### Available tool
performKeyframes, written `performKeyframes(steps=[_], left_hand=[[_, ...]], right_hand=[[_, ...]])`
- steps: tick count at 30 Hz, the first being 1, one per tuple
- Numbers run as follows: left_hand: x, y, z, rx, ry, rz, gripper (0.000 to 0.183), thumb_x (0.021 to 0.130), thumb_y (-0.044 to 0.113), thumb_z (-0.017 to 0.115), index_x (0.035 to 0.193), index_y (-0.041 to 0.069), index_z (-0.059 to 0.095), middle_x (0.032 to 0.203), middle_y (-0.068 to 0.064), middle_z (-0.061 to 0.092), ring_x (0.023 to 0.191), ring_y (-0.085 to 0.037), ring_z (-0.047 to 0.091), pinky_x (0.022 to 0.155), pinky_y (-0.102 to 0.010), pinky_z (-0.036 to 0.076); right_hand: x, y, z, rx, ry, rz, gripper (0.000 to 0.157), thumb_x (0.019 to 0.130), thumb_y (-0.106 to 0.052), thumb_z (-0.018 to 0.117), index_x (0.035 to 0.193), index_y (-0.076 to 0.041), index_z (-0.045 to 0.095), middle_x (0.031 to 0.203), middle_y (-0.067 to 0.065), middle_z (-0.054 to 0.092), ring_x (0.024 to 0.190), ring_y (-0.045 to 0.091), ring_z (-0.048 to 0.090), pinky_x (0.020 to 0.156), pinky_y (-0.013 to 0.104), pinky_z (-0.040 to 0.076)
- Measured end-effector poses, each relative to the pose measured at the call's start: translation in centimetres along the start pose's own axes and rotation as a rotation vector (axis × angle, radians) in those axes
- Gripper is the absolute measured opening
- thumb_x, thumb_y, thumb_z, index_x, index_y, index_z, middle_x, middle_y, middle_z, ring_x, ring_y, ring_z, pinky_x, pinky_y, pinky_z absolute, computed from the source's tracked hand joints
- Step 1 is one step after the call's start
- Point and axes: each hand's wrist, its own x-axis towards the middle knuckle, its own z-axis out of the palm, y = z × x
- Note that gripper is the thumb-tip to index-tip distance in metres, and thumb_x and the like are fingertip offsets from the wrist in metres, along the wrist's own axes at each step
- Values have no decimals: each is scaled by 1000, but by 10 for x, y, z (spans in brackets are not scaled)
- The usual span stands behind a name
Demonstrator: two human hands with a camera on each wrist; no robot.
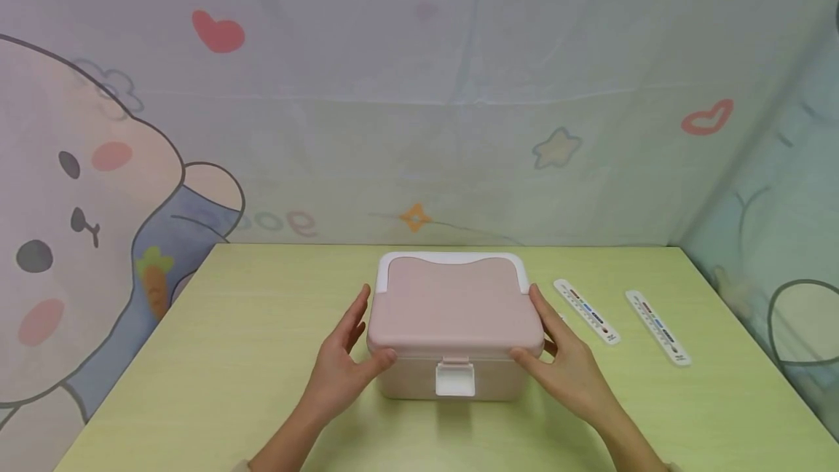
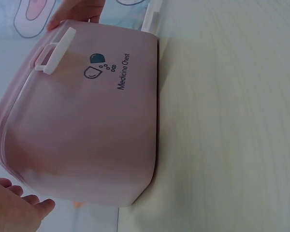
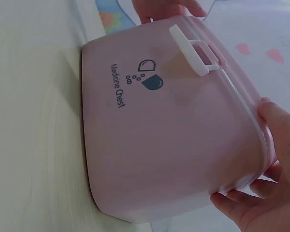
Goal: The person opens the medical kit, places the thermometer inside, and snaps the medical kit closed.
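Observation:
A pink medicine chest (image 1: 452,319) with a white handle (image 1: 455,258) folded round its lid stands on the table. Its lid is down, while the white front latch (image 1: 455,379) sticks outward. My left hand (image 1: 341,366) grips the chest's left side, thumb at the front lid corner, fingers along the side. On the right side my right hand (image 1: 569,363) holds it likewise, its thumb on the lid edge and its fingertips (image 3: 227,200) against the side wall. The front bears a capsule print (image 2: 99,66) and the words "Medicine Chest". Some fingertips are hidden behind the chest in the head view.
Two flat white strips with printed scales, a nearer-to-chest strip (image 1: 586,312) and an outer strip (image 1: 658,328), lie to the right. The light wood table (image 1: 216,384) meets a printed cloth backdrop (image 1: 393,93) at its far edge.

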Motion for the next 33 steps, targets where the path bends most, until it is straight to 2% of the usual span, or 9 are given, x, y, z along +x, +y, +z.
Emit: performKeyframes(steps=[4, 9, 18, 23, 30, 33], left_hand=[[0, -1, 2, 6, -2, -10, 89, 73, 19, 79, 144, 31, 28, 150, 5, 27, 136, -20, 29, 107, -33, 29], [-1, -2, 3, -3, -6, -31, 86, 74, 20, 78, 143, 36, 28, 148, 8, 29, 127, -27, 43, 106, -37, 32], [-3, -3, 6, 34, 11, -12, 84, 76, 21, 77, 143, 35, 28, 145, 9, 35, 113, -17, 55, 105, -37, 33], [-4, -5, 7, 29, 20, -3, 84, 76, 20, 76, 144, 34, 28, 146, 9, 34, 116, -16, 53, 105, -39, 33], [-5, -5, 8, 62, 53, -22, 81, 76, 26, 76, 142, 37, 31, 144, 12, 35, 131, -11, 36, 107, -33, 30], [-5, -4, 8, 63, 58, -15, 81, 76, 26, 77, 142, 36, 32, 144, 12, 36, 132, -9, 33, 107, -31, 30]], right_hand=[[-1, -1, 1, 7, -1, 21, 82, 83, -33, 68, 145, -39, 15, 151, 5, 23, 125, 27, 44, 90, 33, 48], [-1, -3, 3, 19, -1, 51, 81, 84, -34, 67, 145, -40, 14, 150, 11, 27, 125, 31, 44, 89, 33, 48], [-6, -5, 7, -12, 18, 143, 83, 84, -39, 66, 146, -39, 10, 148, 15, 27, 121, 34, 48, 89, 35, 48], [-8, -2, 10, -15, 32, 154, 83, 84, -39, 66, 147, -37, 11, 147, 16, 30, 119, 34, 50, 88, 35, 48], [-10, 2, 12, -1, 47, 138, 82, 84, -36, 67, 146, -37, 14, 145, 17, 35, 115, 33, 53, 86, 33, 50], [-10, 2, 12, 8, 49, 138, 81, 83, -36, 67, 146, -38, 15, 144, 16, 36, 115, 33, 53, 86, 34, 50]])
